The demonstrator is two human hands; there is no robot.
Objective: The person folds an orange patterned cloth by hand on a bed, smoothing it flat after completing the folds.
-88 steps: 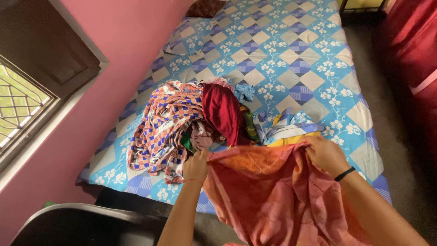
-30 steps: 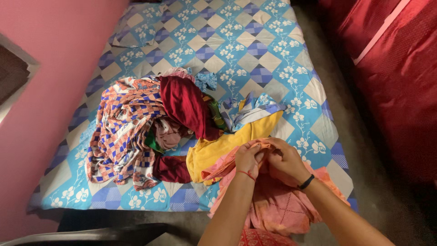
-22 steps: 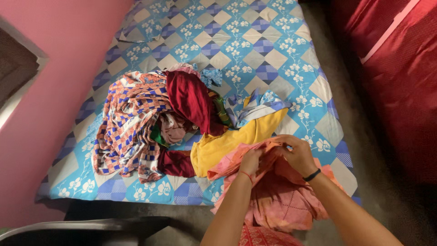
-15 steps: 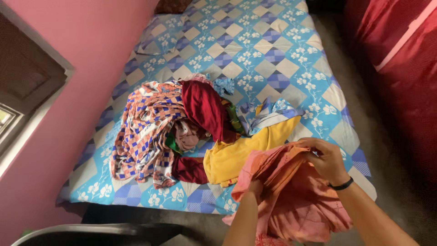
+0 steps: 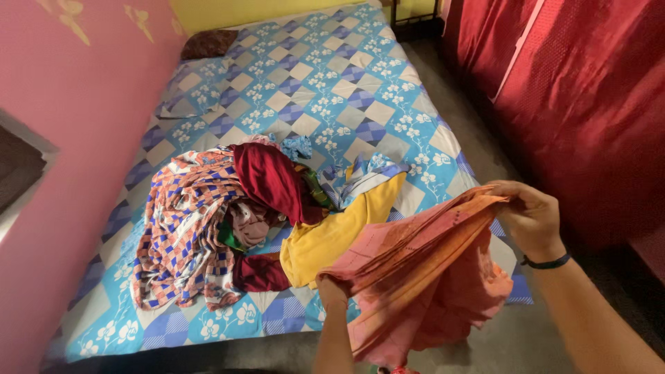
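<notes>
— Pink walls, red curtains (image 5: pixel 589 104), and a bed (image 5: pixel 360 83) under a blue patchwork sheet with white flowers. What's the person holding?

— An orange-pink cloth (image 5: pixel 422 270), gathered into long pleats. It hangs in the air over the bed's near right corner, stretched between both hands.

— How are the hands set?

— The right hand (image 5: pixel 530 218) is closed, pinching the bunched top edge up high. The left hand (image 5: pixel 331 289) is lower and nearer the body, mostly hidden under the fabric; it seems clenched on the other end, though I can't see the fingers.

— And the rest of the laundry?

— All loose. A heap (image 5: pixel 256 208) sits on the bed just left of the cloth: a checked orange-and-blue sheet (image 5: pixel 183 228), a maroon garment (image 5: pixel 270 180), a yellow one (image 5: pixel 332 232), a striped blue piece (image 5: pixel 364 173), and smaller bits tucked between.

— So how far along, would you say?

— Early, I'd judge. No folded stack anywhere in sight. This one cloth is gathered lengthwise but not yet folded down, and the whole heap looks untouched.
</notes>
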